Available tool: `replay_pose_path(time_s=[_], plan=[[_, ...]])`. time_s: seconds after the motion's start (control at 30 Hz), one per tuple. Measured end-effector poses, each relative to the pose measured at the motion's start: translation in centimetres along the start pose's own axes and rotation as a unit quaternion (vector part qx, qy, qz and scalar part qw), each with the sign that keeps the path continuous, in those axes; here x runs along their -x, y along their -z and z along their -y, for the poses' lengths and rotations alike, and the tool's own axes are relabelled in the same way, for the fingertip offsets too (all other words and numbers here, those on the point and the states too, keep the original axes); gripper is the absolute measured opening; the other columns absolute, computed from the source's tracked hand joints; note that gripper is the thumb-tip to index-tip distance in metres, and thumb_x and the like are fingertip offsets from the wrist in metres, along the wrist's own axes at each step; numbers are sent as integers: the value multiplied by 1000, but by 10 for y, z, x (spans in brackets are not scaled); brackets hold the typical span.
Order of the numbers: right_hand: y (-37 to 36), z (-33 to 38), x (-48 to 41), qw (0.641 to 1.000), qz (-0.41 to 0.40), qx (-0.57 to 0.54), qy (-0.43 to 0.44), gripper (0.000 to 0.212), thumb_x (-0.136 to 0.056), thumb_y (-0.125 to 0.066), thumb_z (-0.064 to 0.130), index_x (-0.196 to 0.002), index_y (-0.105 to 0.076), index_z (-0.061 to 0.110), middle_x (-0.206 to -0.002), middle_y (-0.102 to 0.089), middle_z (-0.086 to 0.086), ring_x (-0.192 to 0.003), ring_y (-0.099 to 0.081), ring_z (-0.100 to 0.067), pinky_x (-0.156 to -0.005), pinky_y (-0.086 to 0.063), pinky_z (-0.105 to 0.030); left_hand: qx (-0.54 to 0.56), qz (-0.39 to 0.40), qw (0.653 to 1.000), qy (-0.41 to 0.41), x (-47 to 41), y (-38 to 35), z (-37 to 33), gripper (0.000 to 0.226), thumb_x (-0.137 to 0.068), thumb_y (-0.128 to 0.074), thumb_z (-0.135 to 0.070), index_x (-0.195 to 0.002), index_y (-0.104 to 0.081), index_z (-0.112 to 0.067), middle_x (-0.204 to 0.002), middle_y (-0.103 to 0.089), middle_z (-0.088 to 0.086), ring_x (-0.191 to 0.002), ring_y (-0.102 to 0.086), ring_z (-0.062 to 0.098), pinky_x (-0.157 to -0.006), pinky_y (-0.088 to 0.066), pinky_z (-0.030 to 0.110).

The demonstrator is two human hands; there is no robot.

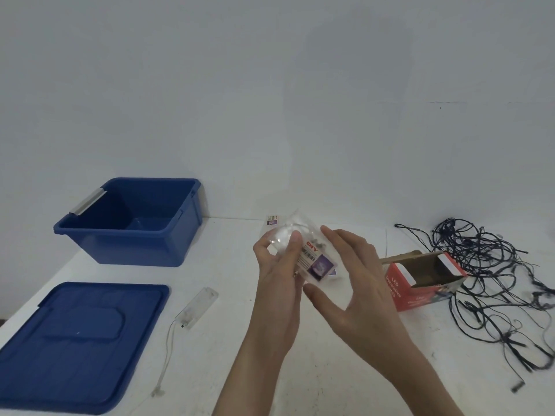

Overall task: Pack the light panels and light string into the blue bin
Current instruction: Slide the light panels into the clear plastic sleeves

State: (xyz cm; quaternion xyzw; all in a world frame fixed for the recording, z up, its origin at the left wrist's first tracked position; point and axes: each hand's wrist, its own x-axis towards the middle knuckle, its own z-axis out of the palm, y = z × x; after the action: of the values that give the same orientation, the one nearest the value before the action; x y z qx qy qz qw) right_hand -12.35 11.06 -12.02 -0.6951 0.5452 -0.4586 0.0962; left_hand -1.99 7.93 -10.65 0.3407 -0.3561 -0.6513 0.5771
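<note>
left hand (277,265): fingers pinch clear packet (319,261) | right hand (351,274): fingers straight, spread

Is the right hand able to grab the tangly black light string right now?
Probably yes. The light string lies uncovered on the table at that side. The right hand looks open, only touching the clear packet that the left hand grips. The open red box stands between; it would reach past it.

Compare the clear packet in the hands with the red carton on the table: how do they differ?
The clear DIY packet is see-through plastic; the red LED carton is opaque cardboard. The packet is off the table, gripped by the left hand, with the right hand touching it; the carton lies on the table, its end open. Both carry printed labels.
</note>
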Motion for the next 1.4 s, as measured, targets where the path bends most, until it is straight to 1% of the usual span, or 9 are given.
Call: replay_pose_path(time_s=[0.1,0.17,0.27,0.37,0.6,0.8,1.1,1.23,1.4], plan=[[-1,-5,-3,998,-24,56,19,65,-73,-61,47,-130,-38,24,-121,-36,13,-112,-39,-7,-94,-34,-23,-25,20,999,1,0,5,4,36,-82,-61,-26,-113,-45,-21,-89,-73,-1,-83,-69,13,-72,-57,26],[4,-9,-5,999,-17,37,0,61,-72,-72,31,-126,-44,22,-114,-39,15,-108,-41,-7,-90,-38,-19,-77,43,996,-14,-1,11,5,49,-75,-67,-27,-118,-43,-22,-108,-68,3,-93,-68,14,-80,-56,28],[19,-16,-7,997,71,-15,-33,60,-73,-76,11,-125,-48,21,-116,-40,19,-110,-44,-5,-87,-37,-4,-287,110,946,-101,-5,26,-5,71,-67,-76,-37,-125,-36,-47,-136,-41,-21,-114,-51,-8,-86,-50,17],[33,-24,-8,988,134,-60,-36,61,-74,-75,12,-128,-50,26,-120,-44,16,-111,-47,-4,-82,-38,-1,-425,202,874,-122,-9,37,-18,76,-68,-82,-27,-127,-39,-47,-126,-42,-34,-119,-43,-10,-91,-44,12],[46,-32,-10,984,165,-54,-42,77,-73,-79,21,-132,-36,46,-117,-54,20,-113,-47,1,-88,-43,-9,-487,192,841,-138,-11,43,-28,70,-63,-86,-25,-120,-51,-42,-109,-58,-22,-106,-52,-5,-89,-42,8],[39,-37,-11,976,205,-67,-41,77,-76,-76,15,-134,-35,43,-122,-53,17,-114,-50,-2,-89,-48,-15,-586,229,760,-164,-9,42,-23,68,-72,-79,-33,-128,-42,-39,-115,-45,-30,-111,-38,-13,-87,-33,0],[15,-53,-9,959,258,-104,-60,86,-77,-74,13,-134,-24,54,-123,-45,17,-117,-45,1,-92,-47,-16,-621,192,744,-156,-10,61,2,67,-72,-76,-35,-130,-42,-36,-108,-42,-28,-109,-35,-10,-83,-31,-2],[2,-62,-7,959,263,-76,-79,97,-78,-74,31,-135,-1,63,-145,-22,24,-131,-23,6,-99,-26,-16,-598,66,793,-97,-31,89,12,68,-71,-77,-29,-129,-43,-35,-112,-50,-19,-102,-44,-3,-76,-34,3],[-15,-70,-4,960,245,-74,-115,83,-81,-69,35,-135,-12,60,-142,-31,24,-133,-28,1,-110,-28,-30,-592,-111,797,-33,-87,134,34,72,-74,-76,-29,-137,-40,-19,-121,-54,2,-112,-48,23,-93,-43,35]])
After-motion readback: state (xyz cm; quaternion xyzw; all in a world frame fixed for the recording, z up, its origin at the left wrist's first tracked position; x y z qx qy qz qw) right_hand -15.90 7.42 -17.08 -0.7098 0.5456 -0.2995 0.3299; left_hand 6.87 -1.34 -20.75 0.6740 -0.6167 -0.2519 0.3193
